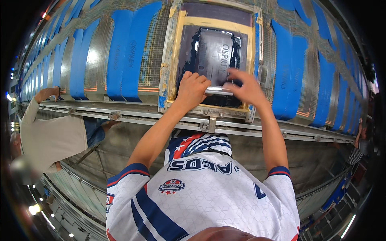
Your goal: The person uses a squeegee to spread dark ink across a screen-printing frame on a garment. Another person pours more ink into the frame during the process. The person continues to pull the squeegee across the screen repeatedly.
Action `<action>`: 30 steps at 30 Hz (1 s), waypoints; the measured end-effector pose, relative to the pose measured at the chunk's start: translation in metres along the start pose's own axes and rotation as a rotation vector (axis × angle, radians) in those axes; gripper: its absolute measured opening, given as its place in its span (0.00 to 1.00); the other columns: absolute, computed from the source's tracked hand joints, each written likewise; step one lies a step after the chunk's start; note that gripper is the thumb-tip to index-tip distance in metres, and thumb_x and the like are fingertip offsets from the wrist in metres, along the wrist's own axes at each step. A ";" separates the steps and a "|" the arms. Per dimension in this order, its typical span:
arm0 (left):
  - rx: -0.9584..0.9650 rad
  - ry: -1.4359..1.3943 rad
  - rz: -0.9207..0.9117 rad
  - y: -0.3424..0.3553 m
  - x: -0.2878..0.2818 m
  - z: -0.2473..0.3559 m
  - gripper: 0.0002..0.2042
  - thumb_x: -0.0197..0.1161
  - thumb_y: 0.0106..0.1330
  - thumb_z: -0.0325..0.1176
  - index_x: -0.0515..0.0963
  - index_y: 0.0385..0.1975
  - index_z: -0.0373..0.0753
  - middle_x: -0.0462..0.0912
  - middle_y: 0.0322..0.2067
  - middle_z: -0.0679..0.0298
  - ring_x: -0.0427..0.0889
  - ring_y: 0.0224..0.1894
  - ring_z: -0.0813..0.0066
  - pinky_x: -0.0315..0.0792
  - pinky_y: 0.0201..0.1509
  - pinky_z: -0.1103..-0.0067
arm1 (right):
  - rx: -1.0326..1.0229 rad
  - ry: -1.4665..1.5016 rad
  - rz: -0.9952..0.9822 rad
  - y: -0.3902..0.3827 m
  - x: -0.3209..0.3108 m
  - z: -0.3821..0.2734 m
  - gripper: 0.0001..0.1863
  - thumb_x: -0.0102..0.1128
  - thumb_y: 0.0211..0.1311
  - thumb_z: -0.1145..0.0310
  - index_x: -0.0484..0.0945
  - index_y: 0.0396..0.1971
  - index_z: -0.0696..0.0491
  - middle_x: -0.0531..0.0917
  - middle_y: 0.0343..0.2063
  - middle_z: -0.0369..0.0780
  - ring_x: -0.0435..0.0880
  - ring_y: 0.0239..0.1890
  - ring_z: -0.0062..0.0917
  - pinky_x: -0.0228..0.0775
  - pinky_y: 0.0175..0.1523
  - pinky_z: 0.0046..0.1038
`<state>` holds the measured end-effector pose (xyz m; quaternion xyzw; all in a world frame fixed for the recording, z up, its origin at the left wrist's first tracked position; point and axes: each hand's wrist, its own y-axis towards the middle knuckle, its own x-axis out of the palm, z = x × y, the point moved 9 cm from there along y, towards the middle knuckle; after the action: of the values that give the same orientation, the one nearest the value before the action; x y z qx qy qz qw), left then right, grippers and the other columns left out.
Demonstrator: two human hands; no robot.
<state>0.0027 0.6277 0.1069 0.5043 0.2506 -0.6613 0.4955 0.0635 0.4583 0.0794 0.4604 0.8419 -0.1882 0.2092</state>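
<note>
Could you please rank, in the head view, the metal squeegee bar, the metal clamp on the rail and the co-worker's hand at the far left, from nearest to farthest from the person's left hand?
From the left hand:
1. Metal squeegee bar, touching it on its right, gripped.
2. Metal clamp, just below on the rail.
3. Co-worker's hand, far left on the table edge.

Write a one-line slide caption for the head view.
Both hands, left and right, grip a squeegee on an inked printing screen above blue fabric pieces.

Yellow-taped screen frame (181, 60) with black ink beyond the left hand (192, 89); blue fabric panels (128, 48) on both sides; silver squeegee (219, 90) between hands.
</note>
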 end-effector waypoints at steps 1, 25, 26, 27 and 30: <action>0.012 -0.005 -0.043 0.002 0.005 0.000 0.15 0.77 0.44 0.34 0.83 0.33 0.45 0.83 0.34 0.69 0.78 0.38 0.68 0.65 0.46 0.69 | -0.097 -0.212 0.264 0.006 -0.039 0.007 0.34 0.74 0.54 0.48 0.81 0.55 0.58 0.86 0.46 0.52 0.83 0.51 0.44 0.72 0.60 0.40; -0.049 0.082 -0.037 -0.114 -0.135 -0.225 0.09 0.75 0.50 0.42 0.82 0.26 0.50 0.82 0.27 0.70 0.81 0.36 0.68 0.67 0.45 0.69 | 0.297 0.237 0.760 0.134 0.103 -0.017 0.16 0.65 0.65 0.59 0.82 0.34 0.59 0.84 0.29 0.47 0.81 0.32 0.30 0.71 0.40 0.35; -0.046 0.077 -0.029 -0.121 -0.143 -0.237 0.09 0.75 0.48 0.40 0.83 0.26 0.49 0.82 0.27 0.70 0.81 0.35 0.68 0.68 0.44 0.68 | 0.337 0.194 0.784 0.139 0.111 -0.021 0.15 0.64 0.65 0.59 0.83 0.35 0.59 0.85 0.30 0.47 0.82 0.33 0.31 0.72 0.40 0.35; -0.048 0.070 -0.001 -0.135 -0.152 -0.251 0.09 0.76 0.47 0.39 0.84 0.27 0.49 0.82 0.27 0.70 0.80 0.34 0.67 0.68 0.43 0.68 | 0.316 0.155 0.789 0.147 0.126 -0.026 0.15 0.64 0.66 0.60 0.83 0.36 0.58 0.86 0.31 0.47 0.83 0.33 0.32 0.72 0.41 0.35; -0.009 -0.146 0.132 -0.162 -0.193 -0.289 0.08 0.74 0.45 0.34 0.84 0.26 0.47 0.82 0.23 0.67 0.79 0.27 0.63 0.70 0.34 0.64 | 0.161 0.229 0.701 0.204 0.168 -0.027 0.17 0.65 0.66 0.59 0.84 0.41 0.59 0.87 0.34 0.44 0.84 0.39 0.28 0.74 0.46 0.31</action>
<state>-0.0233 1.0079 0.1503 0.4677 0.1830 -0.6613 0.5572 0.1503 0.6920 -0.0119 0.7536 0.6337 -0.1179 0.1287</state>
